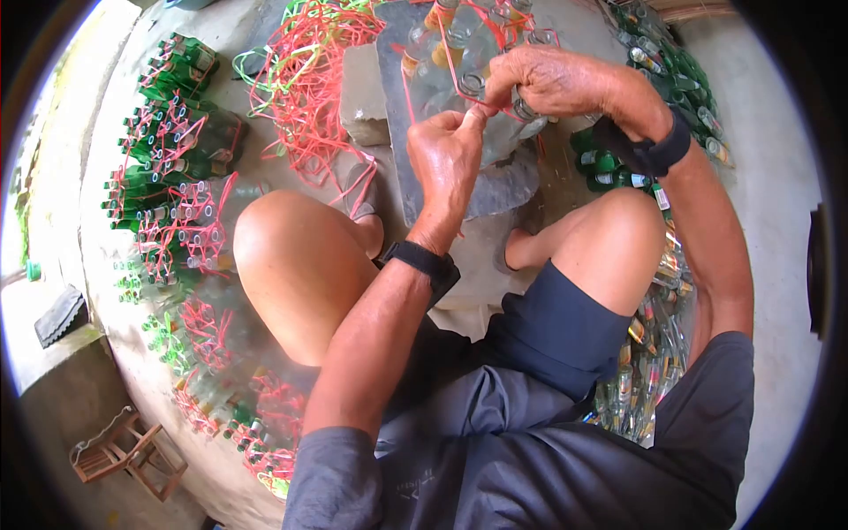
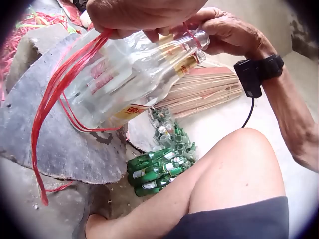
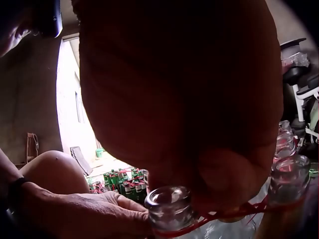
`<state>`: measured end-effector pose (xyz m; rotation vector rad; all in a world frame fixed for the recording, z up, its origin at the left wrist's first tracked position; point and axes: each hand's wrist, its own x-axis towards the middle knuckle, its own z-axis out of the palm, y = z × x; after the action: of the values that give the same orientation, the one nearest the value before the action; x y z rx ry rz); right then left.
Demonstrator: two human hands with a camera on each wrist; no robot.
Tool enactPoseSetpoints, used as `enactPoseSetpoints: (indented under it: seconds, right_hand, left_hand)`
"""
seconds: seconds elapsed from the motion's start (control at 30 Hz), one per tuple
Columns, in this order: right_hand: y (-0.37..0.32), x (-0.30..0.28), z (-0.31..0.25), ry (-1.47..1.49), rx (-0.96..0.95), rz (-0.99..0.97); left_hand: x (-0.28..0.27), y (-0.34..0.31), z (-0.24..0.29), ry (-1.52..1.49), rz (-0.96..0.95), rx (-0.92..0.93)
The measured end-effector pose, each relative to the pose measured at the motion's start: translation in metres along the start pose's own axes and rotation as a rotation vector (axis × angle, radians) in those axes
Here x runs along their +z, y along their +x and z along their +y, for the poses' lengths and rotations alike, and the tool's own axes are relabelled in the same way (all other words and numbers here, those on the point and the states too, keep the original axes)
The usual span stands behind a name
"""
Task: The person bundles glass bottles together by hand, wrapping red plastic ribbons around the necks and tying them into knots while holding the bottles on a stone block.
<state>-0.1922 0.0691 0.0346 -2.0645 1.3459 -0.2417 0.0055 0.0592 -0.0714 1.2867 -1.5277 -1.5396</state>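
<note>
Several clear glass bottles (image 2: 107, 82) with yellow-and-red labels stand bunched on a grey stone slab (image 2: 60, 144). Red plastic twine (image 2: 46, 117) loops round the bunch low down and runs between the necks. My left hand (image 1: 444, 159) pinches the twine beside the near bottle necks, and loose strands hang from it in the left wrist view. Just across, my right hand (image 1: 558, 81) grips twine at the necks with curled fingers, its fingertips close to the left thumb. In the right wrist view, the dark underside of the right hand hides much of the twine near one bottle mouth (image 3: 169, 201).
A heap of red and green twine (image 1: 309, 79) lies beyond a concrete block (image 1: 362, 93). Green bottles tied in bundles (image 1: 177, 141) line the left side. More loose bottles (image 1: 649, 362) lie on the right. A small wooden chair (image 1: 132, 455) is at lower left.
</note>
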Motion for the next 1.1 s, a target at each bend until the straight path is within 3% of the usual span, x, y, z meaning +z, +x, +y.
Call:
enactPoseSetpoints:
  seconds: [0.27, 0.33, 0.43, 0.57, 0.67, 0.77, 0.93, 1.07, 1.1]
  right_hand:
    - [-0.014, -0.006, -0.037, -0.436, 0.059, -0.008]
    - [-0.022, -0.022, -0.071, -0.427, -0.093, 0.057]
    - [-0.012, -0.024, -0.073, -0.543, 0.02, -0.076]
    - [-0.01, -0.022, -0.066, -0.591, -0.022, -0.041]
    - [-0.011, -0.014, -0.045, -0.752, 0.071, 0.024]
    - [-0.015, -0.021, -0.038, -0.785, -0.053, 0.073]
    - [-0.016, -0.028, -0.046, -0.681, 0.133, 0.069]
    - [-0.019, -0.039, -0.042, -0.635, 0.179, 0.068]
    - [-0.021, -0.04, -0.038, -0.505, 0.202, 0.085]
  left_hand:
    - [-0.005, 0.0, 0.004, -0.053, -0.076, 0.005]
    - [-0.006, 0.001, 0.003, -0.044, -0.082, 0.02]
    - [-0.008, 0.0, 0.003, -0.057, -0.091, 0.043]
    - [-0.01, -0.003, 0.008, -0.047, -0.095, 0.03]
    - [-0.009, -0.005, 0.008, -0.05, -0.115, 0.026]
    - [-0.008, -0.007, 0.011, -0.081, -0.149, 0.018]
    - [-0.005, -0.008, 0.016, -0.106, -0.134, 0.032]
    - [-0.005, -0.012, 0.022, -0.163, -0.154, 0.009]
    - [-0.005, -0.014, 0.023, -0.184, -0.165, 0.005]
